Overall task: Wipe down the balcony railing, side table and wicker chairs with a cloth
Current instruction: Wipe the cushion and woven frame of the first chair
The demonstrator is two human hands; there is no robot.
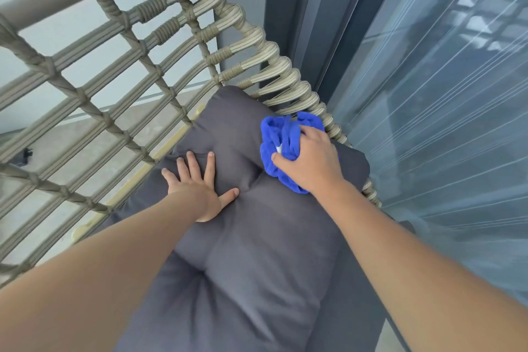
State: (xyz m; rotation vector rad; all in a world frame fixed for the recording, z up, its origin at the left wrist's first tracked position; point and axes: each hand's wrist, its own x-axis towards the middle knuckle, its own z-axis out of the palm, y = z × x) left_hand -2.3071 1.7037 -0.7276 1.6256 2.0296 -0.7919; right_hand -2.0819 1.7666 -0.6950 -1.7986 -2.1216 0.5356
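Blue crumpled microfibre cloth (281, 148) sits bunched under the right hand (310, 161), whose curled fingers grasp it against the beige woven wicker chair (274, 66) rim, beside the padded grey seat cushion (251, 237). Chair wiping looks underway; railing and side table are out of view, so their state is unknown. Left hand (197, 188) presses flat on the cushion, fingers spread and released.

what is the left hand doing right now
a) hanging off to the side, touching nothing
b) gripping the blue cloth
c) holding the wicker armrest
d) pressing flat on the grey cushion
d: the left hand lies with fingers spread and straight on the grey cushion, while the right hand is the one bunching the blue cloth beside the wicker chair frame.
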